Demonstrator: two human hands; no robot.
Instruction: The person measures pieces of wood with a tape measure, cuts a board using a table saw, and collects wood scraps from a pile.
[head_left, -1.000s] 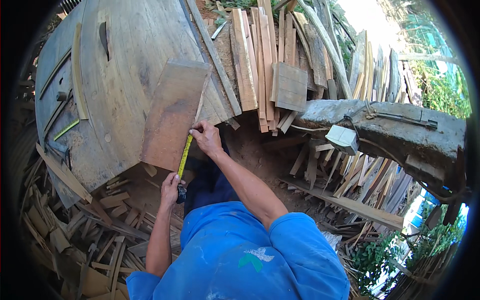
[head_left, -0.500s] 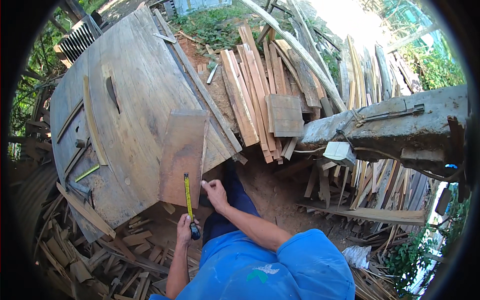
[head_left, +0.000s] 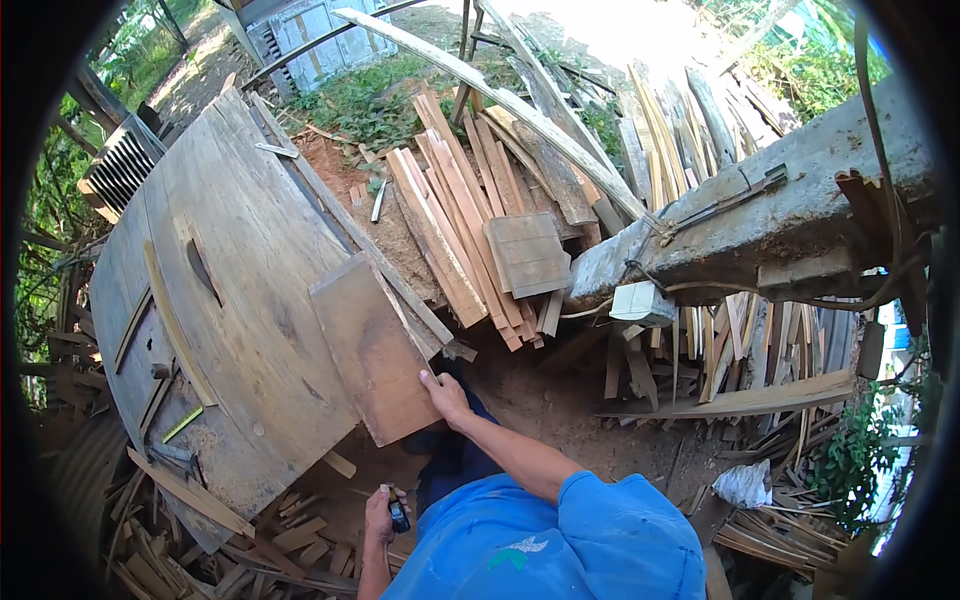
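A flat brown board [head_left: 375, 345] lies slantwise on the large wooden tabletop [head_left: 250, 290], its near end jutting past the table's edge. At its right edge, close to the near corner, my right hand [head_left: 447, 398] is closed on it, the thumb on top and the other fingers mostly hidden. Lower down, in front of my body, my left hand [head_left: 380, 515] is wrapped round a dark tape measure [head_left: 399, 516]. No blade shows out of the tape's case.
On the tabletop's left lie a curved wood strip [head_left: 178, 322], a yellow rule piece [head_left: 182, 424] and a hammer-like tool [head_left: 178, 458]. Sawn planks [head_left: 450, 220] are stacked beyond the table. A thick concrete beam [head_left: 740, 230] crosses at right. Wood scraps [head_left: 300, 535] litter the ground below.
The yellow tape blade, earlier stretched over the board, is no longer out. My right hand has taken hold of the board, which has turned, its near end swinging right. My left hand is lower.
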